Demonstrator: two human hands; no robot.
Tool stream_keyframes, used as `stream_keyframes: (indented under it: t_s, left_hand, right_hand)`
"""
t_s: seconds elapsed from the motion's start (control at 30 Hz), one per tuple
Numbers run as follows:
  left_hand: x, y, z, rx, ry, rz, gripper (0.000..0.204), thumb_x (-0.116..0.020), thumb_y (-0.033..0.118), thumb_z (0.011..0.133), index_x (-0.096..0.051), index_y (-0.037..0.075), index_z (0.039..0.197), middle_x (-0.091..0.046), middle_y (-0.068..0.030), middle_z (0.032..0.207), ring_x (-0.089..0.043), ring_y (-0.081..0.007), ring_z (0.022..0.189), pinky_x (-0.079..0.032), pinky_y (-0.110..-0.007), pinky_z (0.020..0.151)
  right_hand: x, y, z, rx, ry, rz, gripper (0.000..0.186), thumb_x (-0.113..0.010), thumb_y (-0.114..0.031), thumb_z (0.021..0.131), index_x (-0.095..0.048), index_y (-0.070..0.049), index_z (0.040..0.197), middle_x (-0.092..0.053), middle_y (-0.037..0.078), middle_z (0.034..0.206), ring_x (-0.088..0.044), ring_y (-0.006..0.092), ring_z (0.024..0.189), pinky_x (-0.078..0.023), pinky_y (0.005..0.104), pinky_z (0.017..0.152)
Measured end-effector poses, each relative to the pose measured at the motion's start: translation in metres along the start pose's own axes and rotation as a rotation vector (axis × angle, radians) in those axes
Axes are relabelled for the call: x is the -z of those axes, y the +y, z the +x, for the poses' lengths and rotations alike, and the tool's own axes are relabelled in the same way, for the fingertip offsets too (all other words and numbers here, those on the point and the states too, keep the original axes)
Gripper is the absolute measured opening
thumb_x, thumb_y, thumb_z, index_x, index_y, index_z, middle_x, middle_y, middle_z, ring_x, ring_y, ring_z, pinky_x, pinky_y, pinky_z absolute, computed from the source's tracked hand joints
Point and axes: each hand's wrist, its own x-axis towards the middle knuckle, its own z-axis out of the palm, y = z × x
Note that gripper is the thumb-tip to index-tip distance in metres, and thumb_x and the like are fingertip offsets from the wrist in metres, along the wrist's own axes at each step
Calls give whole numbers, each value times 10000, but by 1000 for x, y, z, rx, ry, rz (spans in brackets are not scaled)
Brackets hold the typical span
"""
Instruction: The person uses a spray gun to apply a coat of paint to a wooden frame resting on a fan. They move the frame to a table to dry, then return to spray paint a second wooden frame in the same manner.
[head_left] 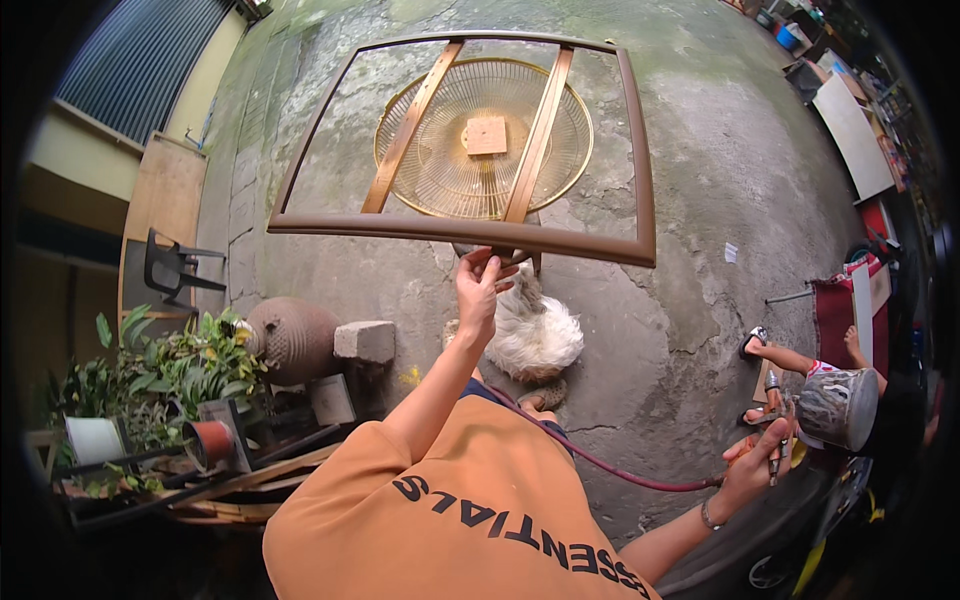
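Note:
A brown rectangular frame [440, 234] with two bare wooden slats [412, 130] across it lies on a round gold wire fan guard [560, 170]. A square wood block [487, 135] sits at the guard's middle. Just under the frame's near edge is my left hand [478, 290], its fingers curled at a dark part beneath; what they grip is partly hidden. At the lower right, my right hand [752, 468] is closed around the handle of a spray gun [782, 440] with a paint-smeared metal cup [840, 408]. A dark red hose [630, 480] runs from it past my body.
A fluffy white animal [537, 338] is on the concrete by my feet. Potted plants [165, 370], a large clay jar [290, 340] and a concrete block [365, 341] stand left, with a dark chair [175, 265] behind. Another person's legs [785, 358] show beyond the cup.

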Motion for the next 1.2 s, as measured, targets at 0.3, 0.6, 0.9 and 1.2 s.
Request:
stream_keyframes:
  t_s: [0.3, 0.6, 0.9, 1.2]
  left_hand:
    - [-74, -44, 9, 36, 68, -159, 293, -556, 102, 951, -411, 46, 1199, -569, -102, 1100, -685, -245, 877, -543, -315, 664]
    - [-137, -64, 30, -22, 83, -226, 266, -578, 82, 933, -418, 45, 1142, -577, -107, 1086, -684, -212, 822, -522, -297, 635]
    - [-148, -133, -87, 66, -660, 154, 448, -569, 406, 936, -534, 27, 1172, -603, -130, 1122, -562, -211, 1050, -454, -370, 927]
    - [65, -83, -166, 395, -782, 657, 686, -410, 632, 933, -673, 19, 772, -603, -32, 657, -564, -135, 646, -467, -297, 645]
  right_hand:
    - [28, 25, 14, 8, -49, 2, 478, -436, -319, 1020, -507, 87, 1263, -648, 126, 852, -377, 31, 374, -310, 169, 310]
    - [31, 22, 20, 23, -102, -7, 508, -427, -341, 1021, -493, 101, 1262, -660, 139, 864, -380, 44, 358, -298, 171, 315]
    - [-2, -6, 39, 120, -273, 7, 526, -411, -374, 1022, -512, 107, 1210, -659, 156, 909, -532, 79, 463, -340, 174, 328]
    - [-136, -140, 91, 300, -456, 115, 534, -491, -507, 958, -601, 2, 1077, -662, 66, 883, -399, 53, 374, -245, 180, 338]
